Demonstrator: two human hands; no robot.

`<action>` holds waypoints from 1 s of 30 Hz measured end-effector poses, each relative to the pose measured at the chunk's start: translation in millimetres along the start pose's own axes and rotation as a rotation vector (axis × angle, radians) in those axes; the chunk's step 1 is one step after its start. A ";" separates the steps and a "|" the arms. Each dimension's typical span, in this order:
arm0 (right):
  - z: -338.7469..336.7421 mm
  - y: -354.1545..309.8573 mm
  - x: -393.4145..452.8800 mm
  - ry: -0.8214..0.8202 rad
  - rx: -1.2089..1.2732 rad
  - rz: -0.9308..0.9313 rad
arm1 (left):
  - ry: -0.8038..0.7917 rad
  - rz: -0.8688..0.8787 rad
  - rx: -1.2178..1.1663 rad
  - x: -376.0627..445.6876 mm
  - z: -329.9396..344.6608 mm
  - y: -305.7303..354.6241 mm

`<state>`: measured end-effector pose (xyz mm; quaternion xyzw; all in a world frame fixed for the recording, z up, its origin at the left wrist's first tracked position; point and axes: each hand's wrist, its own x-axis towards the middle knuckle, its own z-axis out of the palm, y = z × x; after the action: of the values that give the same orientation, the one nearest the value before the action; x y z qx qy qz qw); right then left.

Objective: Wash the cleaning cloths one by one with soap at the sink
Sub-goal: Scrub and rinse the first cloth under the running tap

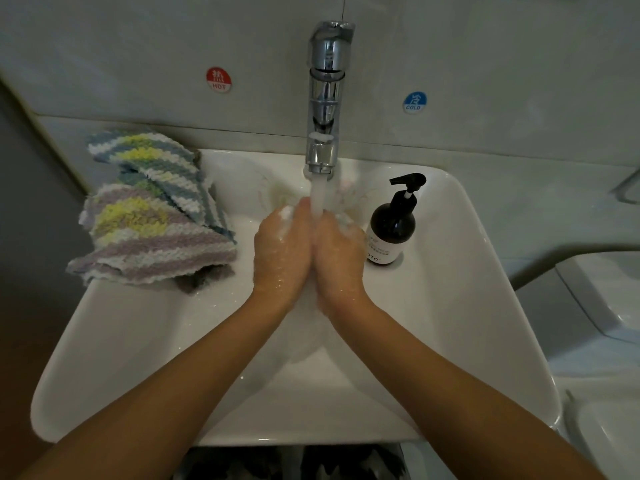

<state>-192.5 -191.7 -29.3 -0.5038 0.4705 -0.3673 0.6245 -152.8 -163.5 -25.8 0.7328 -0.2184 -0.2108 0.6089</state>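
Left hand [282, 249]: wet, pressed side by side against the right, fingers curled round a sudsy white cloth [341, 221] bunched at the fingertips.
Right hand [339, 252]: same grip on the cloth, under the water stream [318, 195].
Cloth position: mostly hidden between the hands, over the white ceramic sink [138, 334].
Waiting cloths: striped fluffy stack [152, 216] on the sink's left rim.
Tap: chrome mixer [325, 98], running.
Writing: red round sticker [219, 79] reads "HOT"; blue round sticker [414, 102] reads "COLD".
Soap: black pump bottle [393, 226] just beside the right hand; label partly readable, "OTO".
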 end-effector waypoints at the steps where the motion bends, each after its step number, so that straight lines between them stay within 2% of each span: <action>1: -0.6 -0.6 -0.3 0.002 -0.008 -0.012 | -0.003 0.008 0.002 0.7 -0.4 0.4; 7: -2.9 3.5 -4.0 0.032 0.022 -0.084 | -0.039 -0.018 -0.035 3.2 -3.5 -0.2; 11: -2.8 2.0 -1.2 0.032 0.009 -0.134 | -0.055 0.084 -0.077 2.2 -6.6 -0.6; 13: -4.4 0.6 1.5 0.058 0.015 -0.167 | -0.097 0.080 -0.093 -1.8 -6.9 1.0; 18: -10.6 -5.7 2.3 0.098 0.089 -0.256 | -0.209 -0.141 -0.199 -8.4 -2.6 3.6; 22: -11.6 -8.8 0.4 0.045 0.107 -0.287 | -0.285 -0.304 -0.204 -8.8 -4.6 5.2; 26: -10.2 -9.0 -2.6 -0.005 0.118 -0.226 | -0.155 -0.195 -0.230 -7.2 -6.3 9.2; 30: -5.8 -4.2 -1.4 0.010 0.040 -0.200 | -0.138 0.002 -0.221 -9.3 -10.0 9.2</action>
<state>-198.5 -192.9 -25.2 -0.5339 0.4136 -0.4397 0.5921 -155.3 -151.6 -14.7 0.6448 -0.2361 -0.2830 0.6697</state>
